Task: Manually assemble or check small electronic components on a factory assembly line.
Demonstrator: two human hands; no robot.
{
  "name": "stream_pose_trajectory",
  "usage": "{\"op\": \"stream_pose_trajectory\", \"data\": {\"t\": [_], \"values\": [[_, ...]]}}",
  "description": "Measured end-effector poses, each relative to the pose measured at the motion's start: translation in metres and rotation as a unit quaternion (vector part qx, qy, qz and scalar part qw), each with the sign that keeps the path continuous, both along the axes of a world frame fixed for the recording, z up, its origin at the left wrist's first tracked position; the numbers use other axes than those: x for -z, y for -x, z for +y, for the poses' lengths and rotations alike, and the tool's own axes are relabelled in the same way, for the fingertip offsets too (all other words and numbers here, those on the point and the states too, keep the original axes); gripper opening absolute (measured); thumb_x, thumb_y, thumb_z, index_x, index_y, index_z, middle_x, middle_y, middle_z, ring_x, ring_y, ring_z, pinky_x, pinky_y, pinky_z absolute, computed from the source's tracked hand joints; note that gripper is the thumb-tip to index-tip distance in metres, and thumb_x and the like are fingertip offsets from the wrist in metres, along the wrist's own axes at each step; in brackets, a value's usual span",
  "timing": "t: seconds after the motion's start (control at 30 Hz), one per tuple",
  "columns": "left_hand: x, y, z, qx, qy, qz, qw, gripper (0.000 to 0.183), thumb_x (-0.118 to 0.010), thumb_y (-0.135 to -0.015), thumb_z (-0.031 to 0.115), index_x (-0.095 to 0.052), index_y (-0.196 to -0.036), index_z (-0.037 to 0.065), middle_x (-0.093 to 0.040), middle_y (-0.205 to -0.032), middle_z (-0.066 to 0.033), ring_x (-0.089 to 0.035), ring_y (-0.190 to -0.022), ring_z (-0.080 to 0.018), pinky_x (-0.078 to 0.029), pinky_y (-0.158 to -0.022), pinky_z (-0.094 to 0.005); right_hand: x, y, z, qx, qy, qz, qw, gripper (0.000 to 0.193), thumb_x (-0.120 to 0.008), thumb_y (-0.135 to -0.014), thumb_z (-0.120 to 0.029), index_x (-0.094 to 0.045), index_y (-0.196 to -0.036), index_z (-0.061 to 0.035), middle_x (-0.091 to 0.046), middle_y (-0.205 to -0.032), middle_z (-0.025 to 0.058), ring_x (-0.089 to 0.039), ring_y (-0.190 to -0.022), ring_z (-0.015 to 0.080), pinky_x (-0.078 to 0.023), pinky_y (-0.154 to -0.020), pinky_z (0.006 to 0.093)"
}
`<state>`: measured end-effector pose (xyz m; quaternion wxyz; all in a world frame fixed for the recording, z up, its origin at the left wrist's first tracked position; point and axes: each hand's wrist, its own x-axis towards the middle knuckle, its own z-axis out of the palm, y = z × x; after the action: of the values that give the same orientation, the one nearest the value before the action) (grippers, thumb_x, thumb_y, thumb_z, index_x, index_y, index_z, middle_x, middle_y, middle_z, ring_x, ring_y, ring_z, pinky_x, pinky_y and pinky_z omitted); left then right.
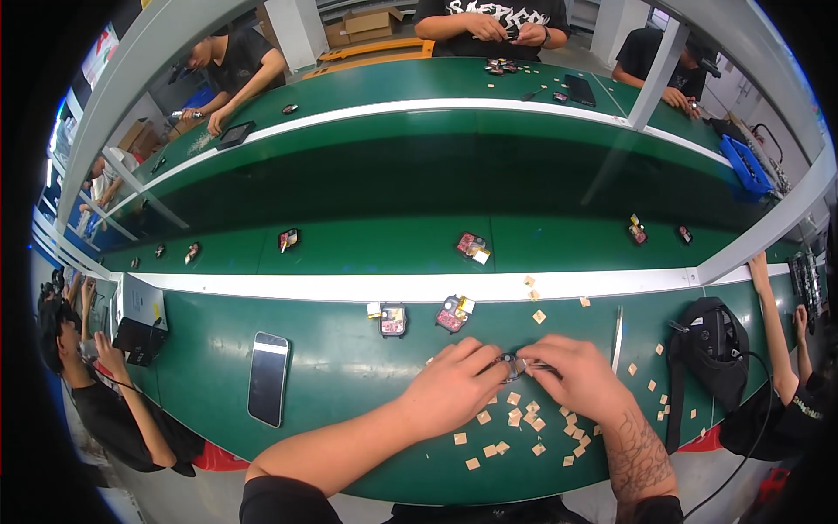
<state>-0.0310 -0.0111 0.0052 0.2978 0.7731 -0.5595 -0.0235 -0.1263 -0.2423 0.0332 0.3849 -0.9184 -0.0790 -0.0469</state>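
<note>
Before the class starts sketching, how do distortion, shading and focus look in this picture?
Head view: the far white rail arches upward and the corners go black; head view: a dark, shaded-looking band lies below that rail; head view: the small part between the left hand and right hand is too covered to judge its focus.

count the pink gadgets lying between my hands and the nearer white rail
2: left gadget and right gadget, side by side just short of the white rail. Your left hand and right hand may hide others.

Long green worktables (209, 375), grey metal frame (659, 77), white pillars (297, 35), pale floor (709, 473)
</note>
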Motion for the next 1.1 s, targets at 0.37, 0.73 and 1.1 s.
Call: {"op": "stream_pose_trajectory", "data": {"t": [0.37, 0.73, 1.1], "values": [[-0.001, -0.001, -0.001, 0.000, -0.003, -0.001, 1.000, 0.033, -0.081, -0.089, 0.015, -0.072, -0.120, 0.008, -0.066, -0.125, -0.0082, -0.062, -0.111, -0.0293, -0.055, -0.098, -0.0408, 0.004, 0.004, 0.014, 0.004, 0.022, -0.014, 1.000, 0.031, -0.076, -0.087, -0.002, -0.072, -0.118, -0.0058, -0.073, -0.104, 0.0091, -0.075, -0.082, 0.0335, -0.062, -0.071, 0.0404], [0.001, 0.001, 0.000, 0.000, 0.000, 0.005, 1.000, 0.031, -0.081, -0.089, 0.015, -0.070, -0.117, 0.007, -0.065, -0.126, -0.0088, -0.061, -0.113, -0.0304, -0.054, -0.100, -0.0421, -0.004, 0.000, 0.008, -0.008, -0.052, 0.030, 0.998, 0.026, -0.072, -0.089, 0.000, -0.072, -0.115, -0.0047, -0.072, -0.099, 0.0100, -0.074, -0.081, 0.0321, -0.061, -0.071, 0.0396], [0.001, -0.001, 0.000, -0.001, -0.003, 0.006, 1.000, 0.037, -0.082, -0.088, 0.015, -0.066, -0.120, 0.006, -0.065, -0.123, -0.0084, -0.062, -0.112, -0.0307, -0.055, -0.097, -0.0424, 0.003, 0.003, 0.015, 0.007, 0.036, -0.010, 0.999, 0.029, -0.073, -0.089, -0.005, -0.070, -0.118, -0.0081, -0.071, -0.102, 0.0090, -0.073, -0.079, 0.0356, -0.061, -0.068, 0.0444]]}}
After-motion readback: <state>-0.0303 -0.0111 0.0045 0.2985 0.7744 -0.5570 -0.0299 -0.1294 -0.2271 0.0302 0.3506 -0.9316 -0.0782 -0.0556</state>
